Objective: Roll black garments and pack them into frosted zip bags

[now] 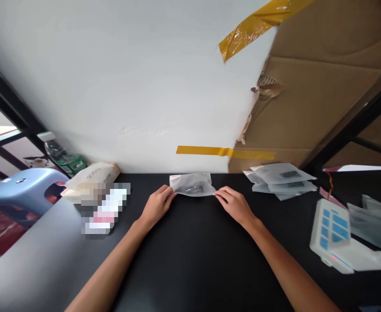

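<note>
Bag point(192, 184) flat, long axis L-R btwn both hands.

Inside the frosted bag point(192, 184) pinched between both sets of fingers, a small dark item shows only as a blur; its kind cannot be told. Left of the left hand point(157, 204), a pixelated patch point(103, 209) hides whatever lies there on the table point(190, 260). Beyond that patch, the plastic bottle point(62, 156) is partly covered by a black frame bar and a beige pack point(91, 177). Right of the right hand point(236, 204), the stacked bags point(281, 178) hold dark pieces too small to identify. Farther right, the white device with blue keys point(331, 227) has unreadable markings, and the loose bags point(375, 221) beside it are cut off by the picture's edge.
</note>
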The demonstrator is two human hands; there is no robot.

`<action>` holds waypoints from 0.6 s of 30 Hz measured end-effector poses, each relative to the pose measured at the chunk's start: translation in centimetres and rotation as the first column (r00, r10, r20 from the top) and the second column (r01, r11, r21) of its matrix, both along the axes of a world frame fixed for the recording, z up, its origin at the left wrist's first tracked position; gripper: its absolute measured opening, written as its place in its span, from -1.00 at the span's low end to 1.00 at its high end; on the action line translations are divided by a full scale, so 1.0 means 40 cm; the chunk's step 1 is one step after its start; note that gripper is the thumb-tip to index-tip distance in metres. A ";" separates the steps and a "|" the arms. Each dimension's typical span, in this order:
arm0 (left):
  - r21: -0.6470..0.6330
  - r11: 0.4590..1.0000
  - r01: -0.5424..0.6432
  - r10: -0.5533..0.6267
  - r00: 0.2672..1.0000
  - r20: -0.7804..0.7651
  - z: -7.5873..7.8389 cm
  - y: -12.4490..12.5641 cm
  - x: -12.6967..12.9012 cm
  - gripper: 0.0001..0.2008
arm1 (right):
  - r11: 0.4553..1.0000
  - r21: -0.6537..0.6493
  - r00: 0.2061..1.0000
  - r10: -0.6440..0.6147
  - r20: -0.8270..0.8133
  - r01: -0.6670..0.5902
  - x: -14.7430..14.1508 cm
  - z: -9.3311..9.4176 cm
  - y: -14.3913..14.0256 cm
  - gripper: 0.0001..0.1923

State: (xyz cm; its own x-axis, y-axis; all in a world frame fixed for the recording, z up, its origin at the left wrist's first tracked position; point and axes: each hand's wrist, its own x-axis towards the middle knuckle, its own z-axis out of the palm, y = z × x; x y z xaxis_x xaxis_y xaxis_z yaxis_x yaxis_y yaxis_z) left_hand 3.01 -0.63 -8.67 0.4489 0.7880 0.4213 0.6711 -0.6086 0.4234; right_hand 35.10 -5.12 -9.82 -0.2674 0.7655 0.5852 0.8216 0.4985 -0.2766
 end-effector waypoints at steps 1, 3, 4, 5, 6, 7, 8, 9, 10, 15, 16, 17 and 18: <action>-0.001 1.000 0.003 -0.003 1.000 0.004 0.001 -0.002 0.002 -0.70 | 1.000 0.004 1.000 0.002 -0.015 -0.002 -0.002 -0.002 0.000 -0.80; -0.005 1.000 0.008 -0.008 1.000 0.009 0.002 -0.004 0.005 -0.71 | 1.000 0.021 1.000 0.003 -0.027 -0.003 -0.003 -0.003 -0.001 -0.79; -0.006 1.000 0.008 -0.008 1.000 0.012 0.003 -0.005 0.006 -0.71 | 1.000 0.026 1.000 0.001 -0.018 -0.001 -0.002 -0.002 -0.001 -0.79; -0.004 1.000 0.007 -0.007 1.000 0.016 0.004 -0.005 0.006 -0.72 | 1.000 0.028 1.000 -0.002 -0.004 0.002 -0.001 0.000 -0.001 -0.80; -0.003 1.000 0.008 -0.008 1.000 0.020 0.005 -0.005 0.006 -0.72 | 1.000 0.030 1.000 -0.005 0.009 0.005 0.000 0.001 -0.001 -0.80; 0.000 1.000 0.012 -0.012 1.000 0.021 0.006 -0.004 0.005 -0.72 | 0.999 0.032 1.000 -0.005 0.016 0.004 0.001 0.001 0.000 -0.80; -0.001 1.000 0.022 -0.022 1.000 0.019 0.006 -0.004 0.004 -0.72 | 0.999 0.035 1.000 -0.001 0.012 0.000 0.002 0.000 0.001 -0.80; -0.001 1.000 0.030 -0.030 0.999 0.012 0.008 -0.004 0.002 -0.72 | 0.999 0.040 1.000 0.004 -0.003 -0.004 0.003 -0.001 0.001 -0.80; 0.001 1.000 0.028 -0.028 1.000 -0.003 0.009 -0.004 0.000 -0.72 | 0.999 0.048 1.000 0.007 -0.022 -0.006 0.004 -0.003 0.002 -0.80; 0.243 0.965 -0.102 0.137 0.981 -0.136 0.029 -0.018 0.005 -0.76 | 0.996 0.079 0.998 0.043 -0.048 -0.040 -0.011 0.002 -0.007 -0.80; 0.306 0.947 -0.098 0.149 0.978 -0.148 0.034 -0.025 0.013 -0.77 | 0.995 0.084 0.998 0.055 -0.043 -0.052 -0.020 0.009 -0.013 -0.79; 0.351 0.933 -0.075 0.135 0.979 -0.150 0.037 -0.035 0.024 -0.77 | 0.994 0.090 0.997 0.069 -0.033 -0.066 -0.032 0.017 -0.020 -0.78; 0.378 0.925 -0.037 0.098 0.985 -0.145 0.039 -0.048 0.037 -0.78 | 0.992 0.100 0.996 0.084 -0.019 -0.082 -0.045 0.025 -0.028 -0.77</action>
State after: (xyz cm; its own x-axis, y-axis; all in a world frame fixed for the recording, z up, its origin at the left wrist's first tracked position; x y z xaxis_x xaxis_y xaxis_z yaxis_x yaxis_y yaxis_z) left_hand 4.50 -2.53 -7.11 0.4853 0.6188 0.6177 0.7556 -0.6523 0.0599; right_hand 33.29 -6.25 -8.81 -0.3132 0.6793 0.6636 0.7705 0.5903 -0.2407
